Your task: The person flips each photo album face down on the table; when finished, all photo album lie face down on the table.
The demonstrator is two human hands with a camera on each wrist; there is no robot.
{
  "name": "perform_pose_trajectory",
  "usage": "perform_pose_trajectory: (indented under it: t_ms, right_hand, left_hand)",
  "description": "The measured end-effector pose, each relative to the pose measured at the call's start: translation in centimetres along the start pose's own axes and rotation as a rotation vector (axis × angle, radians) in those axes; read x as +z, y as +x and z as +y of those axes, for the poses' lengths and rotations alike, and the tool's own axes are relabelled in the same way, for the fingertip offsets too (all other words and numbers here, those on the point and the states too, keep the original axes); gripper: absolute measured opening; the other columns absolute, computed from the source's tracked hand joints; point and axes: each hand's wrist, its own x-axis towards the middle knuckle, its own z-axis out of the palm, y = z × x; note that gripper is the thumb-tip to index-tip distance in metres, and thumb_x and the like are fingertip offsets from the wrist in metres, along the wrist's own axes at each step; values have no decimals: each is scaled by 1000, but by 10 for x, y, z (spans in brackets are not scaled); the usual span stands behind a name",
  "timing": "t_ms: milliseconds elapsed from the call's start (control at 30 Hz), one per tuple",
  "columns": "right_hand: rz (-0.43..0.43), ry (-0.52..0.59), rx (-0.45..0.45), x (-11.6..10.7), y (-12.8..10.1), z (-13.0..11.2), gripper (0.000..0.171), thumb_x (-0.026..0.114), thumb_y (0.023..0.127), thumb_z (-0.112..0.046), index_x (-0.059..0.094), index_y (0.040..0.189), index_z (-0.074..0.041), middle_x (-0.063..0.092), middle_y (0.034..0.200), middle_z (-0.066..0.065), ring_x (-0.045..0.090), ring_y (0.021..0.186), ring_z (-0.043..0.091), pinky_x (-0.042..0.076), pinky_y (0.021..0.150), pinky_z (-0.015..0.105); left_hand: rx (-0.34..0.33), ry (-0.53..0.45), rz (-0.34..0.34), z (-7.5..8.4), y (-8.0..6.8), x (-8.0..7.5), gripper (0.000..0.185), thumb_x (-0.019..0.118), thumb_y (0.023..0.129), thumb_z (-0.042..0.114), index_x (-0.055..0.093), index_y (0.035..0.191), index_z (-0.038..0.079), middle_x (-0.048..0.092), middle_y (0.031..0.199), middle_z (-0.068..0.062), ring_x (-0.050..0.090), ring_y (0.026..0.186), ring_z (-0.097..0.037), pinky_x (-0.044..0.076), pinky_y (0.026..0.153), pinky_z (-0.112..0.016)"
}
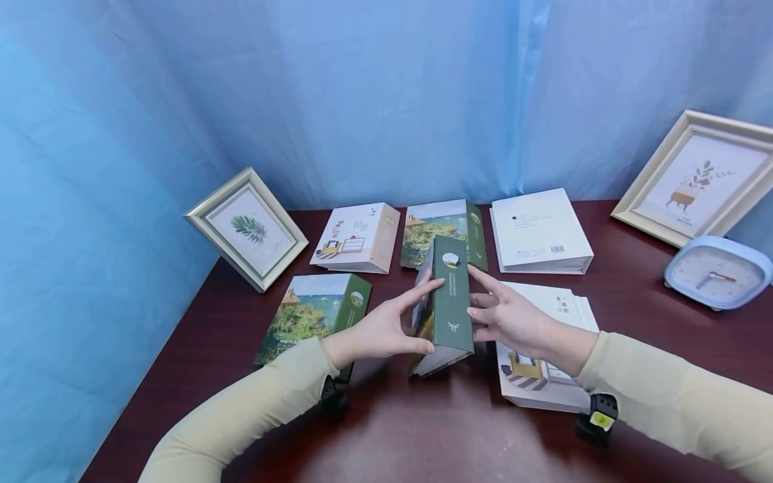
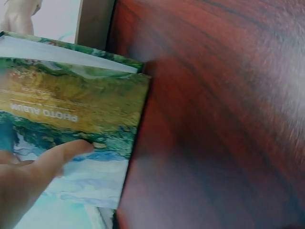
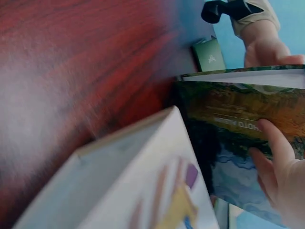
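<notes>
A green-spined photo album (image 1: 451, 302) with a painted landscape cover stands on edge over the table, its spine turned up and its pages underneath. My left hand (image 1: 392, 322) is against its left cover, the index fingertip reaching the spine's edge. From the other side, my right hand (image 1: 513, 318) touches the right cover with spread fingertips. In the left wrist view, a fairly straight digit lies on the cover (image 2: 76, 124) below the words PHOTO ALBUM. The right wrist view shows fingers (image 3: 276, 143) pressing the opposite cover. Whether the album touches the table is unclear.
A matching album (image 1: 314, 308) lies left, another (image 1: 435, 228) behind. White albums lie at the back left (image 1: 356, 235), back right (image 1: 540, 231) and beneath my right hand (image 1: 543, 389). Picture frames (image 1: 250, 228) (image 1: 694, 181) flank them; a blue clock (image 1: 718, 272) stands right.
</notes>
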Motion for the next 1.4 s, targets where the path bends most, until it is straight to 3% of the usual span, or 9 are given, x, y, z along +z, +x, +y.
perform_pose_trajectory:
  t_ms: [100,267,567,733,867,967,1067,1167,1400]
  right_hand:
    - [-7,81,-15,1,1,7,75,31,99,3,-17,151,-20,10,152,33,57,115,22,47,97,45]
    - [-7,154,-26,3,5,17,78,31,98,6,-20,150,-21,6,152,34,54,119,24,46,98,44]
    - [45,93,73,4,14,24,76,30,98,7,-18,151,-19,10,148,41,40,130,42,44,98,45]
    - [65,93,124,4,16,27,76,29,97,9,-17,151,-19,13,148,40,48,125,39,46,96,45]
    - [79,106,165,5,17,32,77,28,96,12,-19,150,-18,17,147,40,54,118,35,47,95,45]
    - [89,100,179,7,18,35,78,28,96,12,-20,150,-16,20,145,41,57,115,35,48,94,47]
    - [87,83,191,7,18,36,78,29,96,11,-22,149,-15,23,145,40,58,113,33,47,94,49]
    - [71,72,204,7,17,35,78,31,96,10,-24,148,-12,25,144,40,56,115,35,45,97,51]
    - [38,50,235,6,13,29,75,36,98,1,-19,149,-4,22,143,42,34,131,50,40,100,55]
  left_hand:
    - [-31,162,2,6,-1,-4,87,74,82,15,22,152,23,-3,160,6,5,147,-15,42,102,-44]
    - [-95,353,-27,15,2,-10,86,77,81,23,26,151,28,3,160,3,12,146,-16,37,107,-44]
    - [-196,498,-70,14,4,-10,88,78,78,32,28,150,32,6,160,0,20,144,-18,34,110,-40]
    - [-217,590,-84,12,4,-5,88,77,78,38,27,150,30,7,160,-3,24,143,-20,36,109,-40]
    - [-253,667,-141,10,6,-1,88,75,79,43,25,151,29,7,160,-6,28,142,-25,36,109,-41]
    - [-278,709,-171,9,6,1,88,74,79,45,26,151,29,8,160,-7,47,130,-21,29,113,-42]
    - [-283,748,-185,9,8,1,88,74,78,46,27,151,28,9,159,-9,64,105,-11,20,117,-43]
    - [-287,777,-199,8,9,3,88,74,78,46,28,150,27,10,159,-11,68,89,-7,14,118,-44]
    - [-325,819,-205,6,11,7,88,73,78,48,28,150,27,9,159,-11,62,110,-13,13,118,-45]
